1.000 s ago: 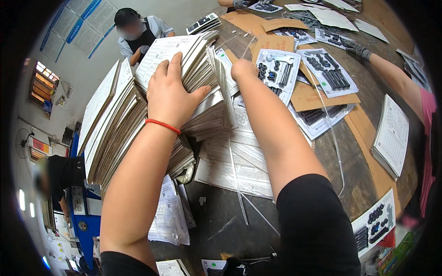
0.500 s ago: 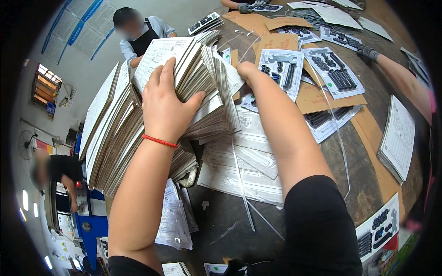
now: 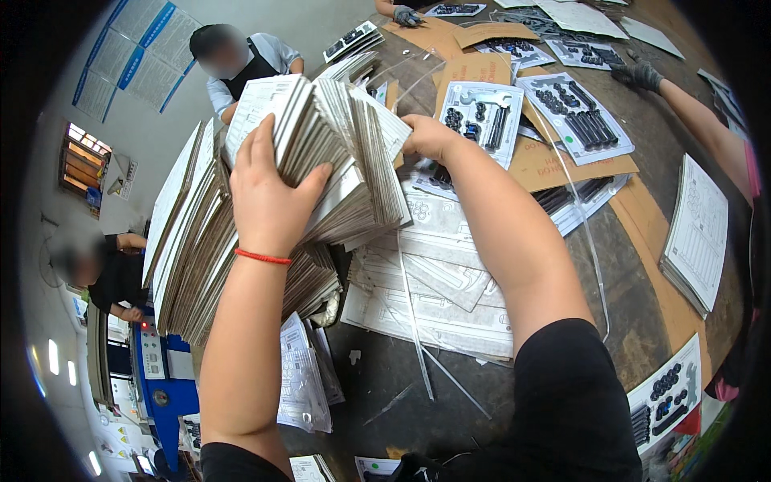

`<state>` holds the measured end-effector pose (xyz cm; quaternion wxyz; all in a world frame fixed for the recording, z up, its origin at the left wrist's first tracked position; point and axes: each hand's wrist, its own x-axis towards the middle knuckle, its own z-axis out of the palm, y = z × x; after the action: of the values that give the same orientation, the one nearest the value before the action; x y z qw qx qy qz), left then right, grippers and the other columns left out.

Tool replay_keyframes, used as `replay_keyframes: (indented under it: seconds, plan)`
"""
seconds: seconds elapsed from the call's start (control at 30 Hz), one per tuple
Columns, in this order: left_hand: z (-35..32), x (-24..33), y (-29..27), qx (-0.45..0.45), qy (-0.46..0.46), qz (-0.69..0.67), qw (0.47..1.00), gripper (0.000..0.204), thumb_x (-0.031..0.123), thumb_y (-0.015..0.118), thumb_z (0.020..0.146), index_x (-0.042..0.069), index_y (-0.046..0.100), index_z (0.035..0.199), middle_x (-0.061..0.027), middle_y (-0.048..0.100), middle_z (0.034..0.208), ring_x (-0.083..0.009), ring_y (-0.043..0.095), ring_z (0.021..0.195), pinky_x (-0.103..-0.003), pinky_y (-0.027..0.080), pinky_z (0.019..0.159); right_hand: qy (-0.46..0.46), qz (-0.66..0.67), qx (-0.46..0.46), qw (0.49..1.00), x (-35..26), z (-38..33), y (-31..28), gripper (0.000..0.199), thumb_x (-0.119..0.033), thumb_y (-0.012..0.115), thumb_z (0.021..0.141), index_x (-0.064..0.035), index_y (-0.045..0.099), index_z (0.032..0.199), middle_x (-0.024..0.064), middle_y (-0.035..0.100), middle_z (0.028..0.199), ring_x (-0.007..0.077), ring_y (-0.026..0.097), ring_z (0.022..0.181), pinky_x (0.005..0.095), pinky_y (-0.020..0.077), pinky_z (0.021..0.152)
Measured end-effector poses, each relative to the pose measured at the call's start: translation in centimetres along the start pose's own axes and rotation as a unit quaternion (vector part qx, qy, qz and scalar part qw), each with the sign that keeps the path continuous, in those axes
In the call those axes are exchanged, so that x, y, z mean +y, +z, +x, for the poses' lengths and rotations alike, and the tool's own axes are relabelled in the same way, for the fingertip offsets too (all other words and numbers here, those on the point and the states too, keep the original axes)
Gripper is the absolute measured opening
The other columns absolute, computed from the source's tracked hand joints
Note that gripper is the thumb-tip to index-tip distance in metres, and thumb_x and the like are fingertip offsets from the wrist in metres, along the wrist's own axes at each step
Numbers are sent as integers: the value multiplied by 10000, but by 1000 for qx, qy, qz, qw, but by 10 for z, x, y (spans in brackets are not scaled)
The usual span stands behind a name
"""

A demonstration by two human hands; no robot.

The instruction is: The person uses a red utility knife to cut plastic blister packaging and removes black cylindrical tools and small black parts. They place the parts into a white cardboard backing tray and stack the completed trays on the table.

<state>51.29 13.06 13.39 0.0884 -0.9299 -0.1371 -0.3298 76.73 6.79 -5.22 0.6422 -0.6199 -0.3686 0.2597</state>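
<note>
Two hands, left hand [image 3: 269,201] and right hand [image 3: 430,135], clasp the white card stack [image 3: 337,153].

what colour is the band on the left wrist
Red, a thin band just below the left hand; the head view shows it.

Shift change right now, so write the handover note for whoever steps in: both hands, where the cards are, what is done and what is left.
Left hand: grip spread across the lifted bundle of printed cards.
Right hand: grip on the bundle's far edge.
Bundle is tilted, above the table. A taller card stack leans beside it on the left; loose sheets lie below.
Done: bundle lifted.
Left: bundle not yet set down.
</note>
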Motion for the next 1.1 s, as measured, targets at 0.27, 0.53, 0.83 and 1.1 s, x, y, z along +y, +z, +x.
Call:
replay_keyframes:
  seconds: [0.27, 0.53, 0.83, 1.1]
  plan:
    - [-11, -14, -4, 20, 12, 3, 1000, 820, 283, 819, 739, 29, 444, 1422, -202, 518, 1369, -358, 497, 1265, -436, 387, 1070, 32, 99, 77, 992, -3, 2, 30, 406, 33, 633, 775, -29, 685, 1173, 133, 717, 969, 187, 669, 803, 334, 534, 694]
    - [-9, -12, 3, -8, 10, -11, 1000, 785, 251, 798, 764, 16, 445, 1425, -221, 520, 1368, -367, 506, 1264, -433, 398, 1070, 70, -185, 224, 954, 16, 29, 26, 402, -318, 577, 925, 44, 708, 1041, 280, 688, 1015, 395, 668, 972, 447, 527, 825]
    - [-4, -8, 5, -14, 12, -14, 1000, 775, 260, 790, 763, 34, 452, 1422, -211, 520, 1375, -368, 507, 1263, -430, 401, 1070, 238, -10, 181, 954, 24, 52, 19, 492, -446, 482, 1002, 14, 651, 957, 114, 618, 774, 240, 538, 545, 390, 434, 465]
    - [-9, -12, 4, -16, -4, -6, 1000, 767, 267, 791, 758, 41, 460, 1411, -199, 533, 1361, -361, 516, 1250, -432, 411, 1055, 258, 189, 133, 938, -8, 16, 19, 77, -68, 609, 901, -3, 643, 925, 83, 638, 825, 174, 591, 614, 280, 510, 472]
